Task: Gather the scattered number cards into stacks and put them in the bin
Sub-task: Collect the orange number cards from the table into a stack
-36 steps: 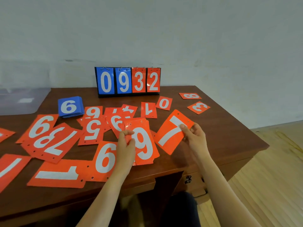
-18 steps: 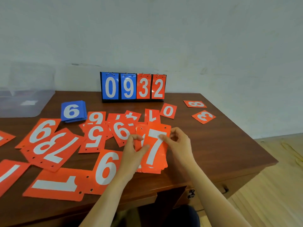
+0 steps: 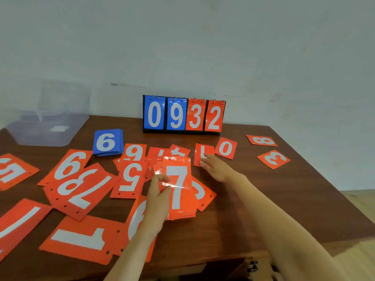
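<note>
1. While the stack of orange cards (image 3: 179, 187), a 7 on top, hangs just above the front middle of the table (image 3: 263, 209), the left hand (image 3: 157, 196) has its grip closed on the stack's left edge, thumb across the face.
2. The right hand (image 3: 218, 168) has an open grip. Its fingers are straight, their tips lie on a small orange card (image 3: 203, 153) just behind the stack, and it holds nothing.
3. A blue stack (image 3: 107, 142), topped by a 6, lies squared up on the table near the bin but not in it.
4. Many orange cards lie loose. Big ones such as the 9 (image 3: 71, 165) and the 5 (image 3: 130, 177) spread to the left. Small ones, the 0 (image 3: 225, 148), the 8 (image 3: 261, 140) and the 3 (image 3: 273, 159), lie to the right.
5. The clear bin (image 3: 48, 126) stands at the far left of the table, and no cards can be made out inside it.
6. By my judgement the task is less than halfway. One stack is made, another is growing in hand, most orange cards are uncollected, and nothing appears binned.
7. At the back stands a scoreboard (image 3: 183, 115) reading 0932.
</note>
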### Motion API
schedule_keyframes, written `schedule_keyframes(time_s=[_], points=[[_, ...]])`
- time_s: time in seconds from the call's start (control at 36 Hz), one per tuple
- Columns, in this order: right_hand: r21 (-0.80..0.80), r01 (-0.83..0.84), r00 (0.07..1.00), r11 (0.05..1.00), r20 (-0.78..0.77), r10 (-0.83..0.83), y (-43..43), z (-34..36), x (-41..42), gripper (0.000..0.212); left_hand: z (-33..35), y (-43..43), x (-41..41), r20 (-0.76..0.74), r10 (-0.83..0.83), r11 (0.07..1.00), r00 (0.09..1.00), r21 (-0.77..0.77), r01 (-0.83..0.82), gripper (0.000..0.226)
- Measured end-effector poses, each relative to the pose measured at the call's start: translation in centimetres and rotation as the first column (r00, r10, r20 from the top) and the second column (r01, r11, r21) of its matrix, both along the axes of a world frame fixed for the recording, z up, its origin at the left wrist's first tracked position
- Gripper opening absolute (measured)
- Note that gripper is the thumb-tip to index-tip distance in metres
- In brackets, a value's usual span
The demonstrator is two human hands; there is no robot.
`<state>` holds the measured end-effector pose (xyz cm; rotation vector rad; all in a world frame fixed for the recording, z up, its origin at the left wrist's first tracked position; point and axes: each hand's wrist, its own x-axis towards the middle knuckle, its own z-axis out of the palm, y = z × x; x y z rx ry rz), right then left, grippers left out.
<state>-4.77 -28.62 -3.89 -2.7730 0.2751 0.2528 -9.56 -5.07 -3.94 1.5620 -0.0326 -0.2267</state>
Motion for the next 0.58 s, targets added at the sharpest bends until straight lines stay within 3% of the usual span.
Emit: schedule_keyframes(time_s=[0.08,0.22,0.33,0.39,0.44,0.58], points=[[0.0,-0.042,0.997,0.999,-0.06,0.042,-1.2,-0.6,-1.8,0.047,-0.1,-0.1,-0.1,0.001,-0.01,1.0,1.0,-0.006,0.01,0.02],[-0.054,-0.106,0.994,0.993,0.025,0.108,-3.0,-1.3,-8.1,0.043,-0.1,-0.7,-0.9,0.001,-0.019,1.0,1.0,-0.013,0.019,0.014],[-0.082,-0.046,0.991,0.996,0.12,0.056,-3.9,-1.8,-14.5,0.045,0.3,-1.9,-2.4,0.005,-0.072,0.997,0.997,-0.036,0.072,0.012],[-0.144,-0.002,0.989,0.99,0.147,0.023,-4.1,-2.2,-17.5,0.056,0.2,-2.6,-3.5,0.003,-0.113,0.993,0.994,-0.028,0.113,0.014],[-0.195,0.039,0.987,0.98,0.158,-0.008,-4.2,-3.0,-20.1,0.082,0.3,-3.3,-4.6,0.012,-0.137,0.991,0.99,0.008,0.137,0.014],[-0.068,0.057,0.986,0.996,0.163,-0.045,-3.4,-4.1,-24.9,0.099,0.5,-5.1,-7.2,0.022,-0.211,0.977,0.977,0.031,0.21,0.02]])
